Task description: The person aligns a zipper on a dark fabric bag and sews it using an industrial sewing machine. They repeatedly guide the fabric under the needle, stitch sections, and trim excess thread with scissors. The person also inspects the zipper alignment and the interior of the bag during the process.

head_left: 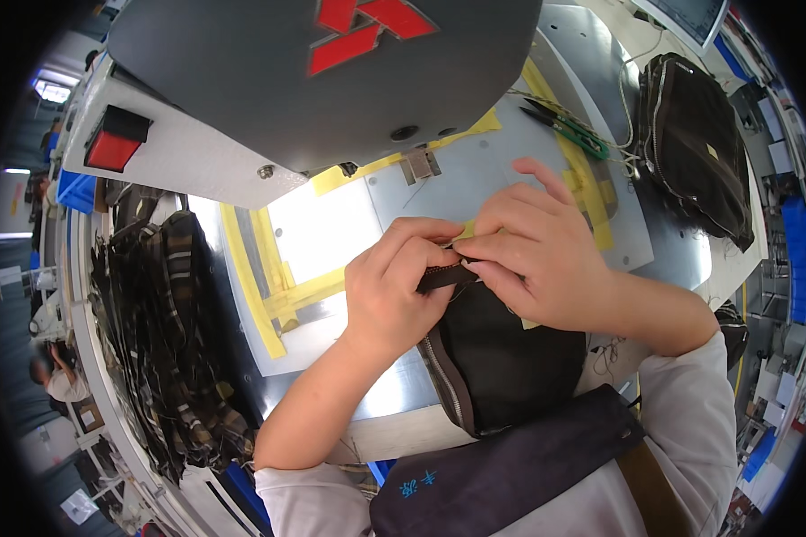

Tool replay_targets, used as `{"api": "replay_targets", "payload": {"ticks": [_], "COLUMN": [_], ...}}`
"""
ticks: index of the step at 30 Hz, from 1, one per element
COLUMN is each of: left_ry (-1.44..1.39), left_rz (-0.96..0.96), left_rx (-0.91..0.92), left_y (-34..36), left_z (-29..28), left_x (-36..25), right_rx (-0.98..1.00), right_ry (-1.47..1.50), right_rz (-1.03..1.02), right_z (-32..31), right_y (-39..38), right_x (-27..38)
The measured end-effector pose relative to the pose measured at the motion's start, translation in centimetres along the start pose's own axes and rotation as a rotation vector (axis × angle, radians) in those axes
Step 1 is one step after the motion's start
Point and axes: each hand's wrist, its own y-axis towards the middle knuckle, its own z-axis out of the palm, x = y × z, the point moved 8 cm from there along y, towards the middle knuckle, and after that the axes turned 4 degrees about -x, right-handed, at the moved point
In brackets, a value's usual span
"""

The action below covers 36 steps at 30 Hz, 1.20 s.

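My left hand (394, 285) pinches the end of a dark brown zipper strip (438, 278) between thumb and fingers. At the same spot my right hand (546, 264) closes thumb and forefinger on the strip's tip, its little finger raised. The fingertips hide exactly how the end is folded or joined. Below the hands a black fabric bag piece (519, 367) lies at the table's front edge, partly under my right hand. A metal-toothed zipper (449, 383) curves along its left side.
A grey sewing machine head (331, 98) overhangs the metal work plate, which carries yellow tape (252, 282). Green-handled scissors (582, 139) and cord lie beyond my right hand. A dark zippered bag (697, 148) sits at right. Dark and plaid fabric pieces (175, 331) are heaped at left.
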Motion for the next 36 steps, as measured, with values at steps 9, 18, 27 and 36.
{"api": "replay_targets", "payload": {"ticks": [9,18,27,36], "left_ry": [-0.077,-0.341,-0.333,-0.247], "left_rz": [-0.510,-0.733,-0.756,-0.797], "left_rx": [0.172,0.394,0.279,0.350], "left_y": [-0.7,-1.3,-2.0,-1.8], "left_z": [0.5,1.7,1.8,1.9], "left_x": [3.3,4.5,5.3,4.9], "right_rx": [0.035,0.376,0.341,0.266], "right_ry": [-0.053,0.302,-0.133,-0.095], "right_rz": [0.001,0.387,-0.034,0.045], "right_z": [1.0,2.8,0.6,1.4], "right_y": [0.2,-0.3,1.6,1.3], "right_x": [-0.3,-6.0,-0.1,-1.7]}}
